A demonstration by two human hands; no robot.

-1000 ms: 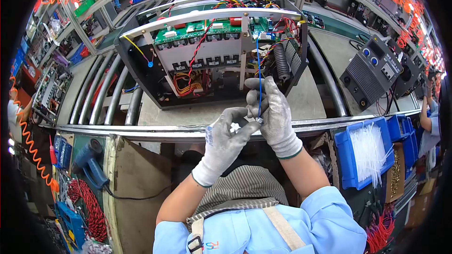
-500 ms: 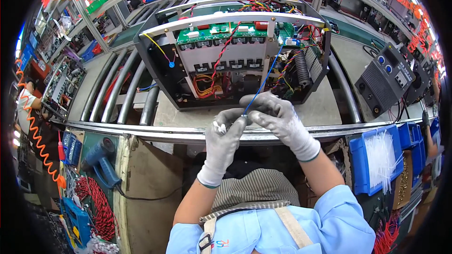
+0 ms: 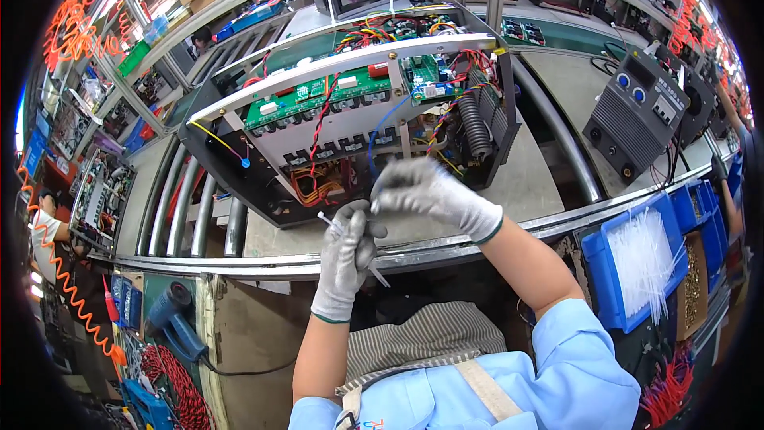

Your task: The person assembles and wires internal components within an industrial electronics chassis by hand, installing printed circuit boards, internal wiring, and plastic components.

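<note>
Blue wire (image 3: 382, 120) bows down from the circuit board (image 3: 422, 73) across the face of the open chassis (image 3: 509, 107), its long axis roughly upright, its lower end at the fingers of the right hand (image 3: 430, 195), the nearer one. That hand reaches in from the right, palm seemingly downward (blur hides its fingertips, so I cannot tell whether they grip the wire). Just below, the left hand (image 3: 344, 251) points upward, fingers curled around a white strip (image 3: 379, 275) slanting out both sides.
</note>
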